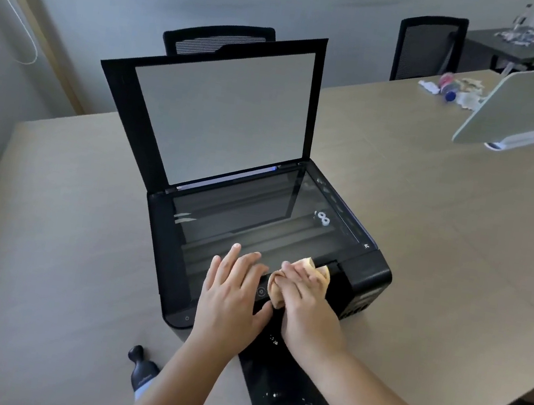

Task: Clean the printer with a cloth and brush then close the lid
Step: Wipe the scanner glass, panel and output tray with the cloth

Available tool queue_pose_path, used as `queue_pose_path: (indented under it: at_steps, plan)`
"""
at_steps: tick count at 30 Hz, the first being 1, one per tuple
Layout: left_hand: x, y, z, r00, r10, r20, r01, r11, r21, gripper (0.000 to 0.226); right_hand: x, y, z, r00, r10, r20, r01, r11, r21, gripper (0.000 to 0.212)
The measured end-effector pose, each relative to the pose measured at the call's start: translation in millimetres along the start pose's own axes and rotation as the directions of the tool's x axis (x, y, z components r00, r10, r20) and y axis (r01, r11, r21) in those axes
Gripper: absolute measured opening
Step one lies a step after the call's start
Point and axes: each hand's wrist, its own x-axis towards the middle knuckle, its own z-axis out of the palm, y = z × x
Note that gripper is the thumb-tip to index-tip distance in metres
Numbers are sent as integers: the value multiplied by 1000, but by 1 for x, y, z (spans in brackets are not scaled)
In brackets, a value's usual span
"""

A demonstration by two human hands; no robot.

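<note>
Hands first: we are seeing two of them, both reaching in from the bottom edge onto the near front of the printer (pixel 365 279). The left hand (pixel 232 294) is lying flat, fingers straight and slightly spread, its grip wide and holding nothing, fingertips resting on the near edge of the scanner glass (pixel 242 219), thumb angling out toward the other hand. The right hand (pixel 308 298) is sitting just beside it, fingers curling down over a tan cloth (pixel 275 287), its grip holding the cloth and pressing it against the printer's front edge at the glass's near right corner.

We are counting one printer sitting on the pale counter (pixel 58 223), one lid (pixel 217 108) standing raised at the back, one cloth and one black tray (pixel 284 402) sticking out of the front toward us. We are counting three black chairs behind the counter, and one pale tilted panel (pixel 533 103) on the right.

We are only getting part of the cloth, most of it bunching under the right hand. A dark-handled object (pixel 142 369) is lying on the counter near the left forearm, partly hidden by it, and we cannot tell whether it is the brush. Small items at the far right of the counter are blurring too much to name.
</note>
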Motion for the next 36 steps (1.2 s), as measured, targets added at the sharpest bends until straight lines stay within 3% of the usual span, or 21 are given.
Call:
queue_pose_path:
  at_steps: [3,5,7,10,12,14,15,18,21,25,29,32,34,36]
  plan:
    - [2,7,-1,999,-17,33,17,1000,1,47,2,29,-21,996,24,82,-24,1000,-3,29]
    - [3,12,-2,999,-11,42,10,1000,14,48,8,46,-50,974,218,61,-223,971,89,33]
    - [7,18,-2,999,0,40,-1,1000,20,48,10,62,-89,897,439,-53,-419,882,215,42]
    - [15,33,1,999,17,34,-18,999,32,46,-1,97,-125,790,531,-306,-464,844,269,48]
    - [23,46,6,999,39,38,-40,999,35,43,-5,104,-112,860,456,-230,-403,882,244,44]
    - [32,59,11,998,42,43,-43,999,26,40,-12,103,-76,977,196,-79,-185,974,133,33]
    - [36,65,14,998,36,42,-37,999,19,38,-17,102,-56,996,91,-10,-90,992,84,30]
    - [49,73,21,1000,5,28,-5,1000,2,34,-6,116,-31,1000,10,13,-10,1000,5,45]
    - [55,75,27,998,-30,58,30,1000,-3,38,2,140,-42,998,-63,31,65,995,-69,45]
    - [60,81,31,995,-75,65,76,997,-17,42,-13,165,-51,995,102,-16,-98,984,148,45]
    - [62,91,38,993,-118,24,119,991,-56,38,-15,137,-34,984,-176,-22,177,973,150,43]
    - [68,100,43,983,-176,-45,171,980,-102,32,18,123,-33,963,-271,15,269,961,64,44]
    - [74,104,44,977,-201,-64,195,976,-94,34,37,136,-35,968,-249,28,250,968,-11,41]
    - [80,106,46,974,-220,-56,218,975,-45,36,46,156,-44,990,-115,77,119,992,-52,44]
